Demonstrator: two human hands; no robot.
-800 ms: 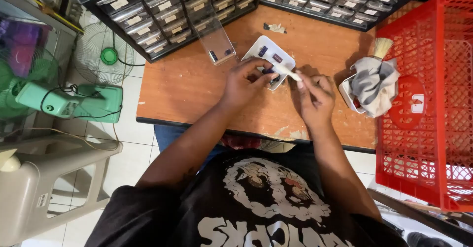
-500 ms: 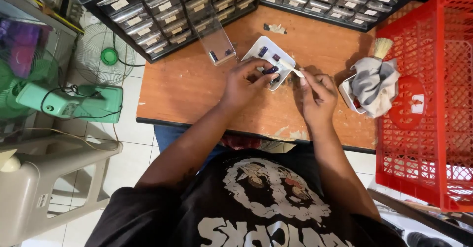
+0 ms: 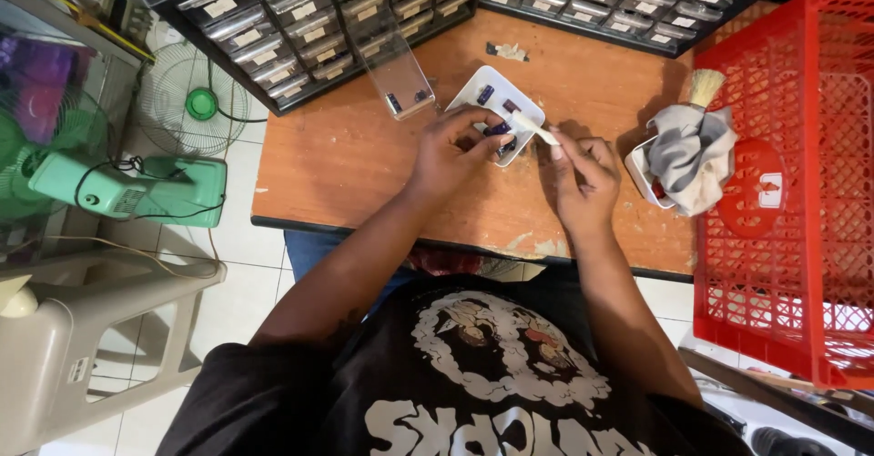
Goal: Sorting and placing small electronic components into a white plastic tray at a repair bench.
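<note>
My left hand (image 3: 455, 151) pinches a small dark cylindrical part (image 3: 497, 130) just above a small white dish (image 3: 473, 96) on the wooden table (image 3: 364, 160). Other small dark parts lie in the dish. My right hand (image 3: 583, 174) grips a thin white stick (image 3: 535, 128) whose tip touches the part held by the left hand. A clear plastic drawer (image 3: 399, 76) with a few dark parts lies pulled out on the table, left of the dish.
Black cabinets of small labelled drawers (image 3: 300, 19) line the table's far edge. A white cup with a grey rag (image 3: 687, 151) and a brush (image 3: 706, 83) stands to the right, beside a red plastic crate (image 3: 792, 183). A green fan (image 3: 127, 187) and grey stool (image 3: 82, 329) stand left.
Both hands stay at the dish. The right hand has shifted slightly, bringing the white stick's tip onto the part in the left fingers.
</note>
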